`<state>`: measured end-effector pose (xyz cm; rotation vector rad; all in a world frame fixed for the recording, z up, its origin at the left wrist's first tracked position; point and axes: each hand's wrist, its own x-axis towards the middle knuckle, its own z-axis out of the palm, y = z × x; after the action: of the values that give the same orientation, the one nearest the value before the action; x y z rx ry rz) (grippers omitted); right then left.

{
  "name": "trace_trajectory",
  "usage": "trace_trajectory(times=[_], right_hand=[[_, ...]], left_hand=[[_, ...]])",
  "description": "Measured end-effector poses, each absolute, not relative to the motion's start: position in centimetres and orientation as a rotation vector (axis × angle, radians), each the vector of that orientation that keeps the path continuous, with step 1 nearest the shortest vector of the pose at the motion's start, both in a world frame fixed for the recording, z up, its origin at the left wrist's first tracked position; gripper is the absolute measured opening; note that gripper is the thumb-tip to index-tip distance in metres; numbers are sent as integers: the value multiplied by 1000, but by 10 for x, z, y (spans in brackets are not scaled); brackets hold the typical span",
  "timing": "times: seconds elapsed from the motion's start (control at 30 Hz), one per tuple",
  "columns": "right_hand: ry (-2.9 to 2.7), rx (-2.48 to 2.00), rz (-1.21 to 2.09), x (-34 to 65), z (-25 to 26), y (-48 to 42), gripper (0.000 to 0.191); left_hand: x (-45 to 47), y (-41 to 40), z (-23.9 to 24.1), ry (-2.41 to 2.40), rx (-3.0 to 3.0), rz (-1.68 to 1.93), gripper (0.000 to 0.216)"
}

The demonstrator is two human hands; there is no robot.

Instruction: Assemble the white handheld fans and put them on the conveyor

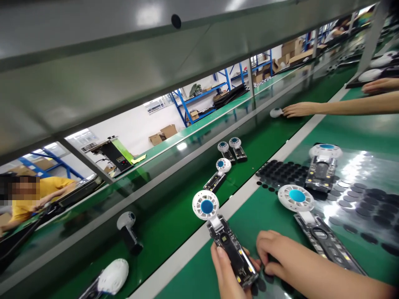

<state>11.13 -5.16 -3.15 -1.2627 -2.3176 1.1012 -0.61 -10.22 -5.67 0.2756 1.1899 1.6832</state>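
My left hand [229, 272] is wrapped round the black body of a device [225, 236], holding it tilted over the bench edge. Its round white head has a blue disc in the middle, and circuit parts show along the body. Just right of it, my right hand [280, 253] has bent fingers close to the bench; whatever its fingertips hold is hidden. Small black round stickers lie under and beside both hands. Another device of this kind [324, 241] lies beyond my right forearm, and one more [324, 166] rests on a clear sheet of black discs [374, 205].
A green conveyor belt [174, 245] runs alongside the bench, carrying several such devices [217, 174]. At upper right, a co-worker's hand [299, 109] touches a white-headed device [276, 112] on the belt. Across the line sits a person in yellow [40, 197]. A metal shelf [124, 62] overhangs the belt.
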Motion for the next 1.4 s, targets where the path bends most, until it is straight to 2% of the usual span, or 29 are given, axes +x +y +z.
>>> trace_trajectory(times=[0.2, 0.43, 0.83, 1.03, 1.4], right_hand=[[-1973, -1002, 1399, 115, 15, -49, 18], [-2097, -1099, 1263, 90, 28, -45, 19], [-2145, -1160, 1218, 87, 31, -50, 21], [-2132, -1203, 1144, 86, 26, -51, 21], [-2040, -1145, 1243, 86, 16, -49, 18]], left_hand=[[-5, -106, -55, 1334, 396, 1568, 75], [-1, -109, -44, 1453, 417, 1477, 92], [4, -108, -40, 1636, 388, 1534, 78], [0, -109, -50, 1617, 444, 1542, 77], [-2, -109, -51, 1502, 405, 1525, 69]])
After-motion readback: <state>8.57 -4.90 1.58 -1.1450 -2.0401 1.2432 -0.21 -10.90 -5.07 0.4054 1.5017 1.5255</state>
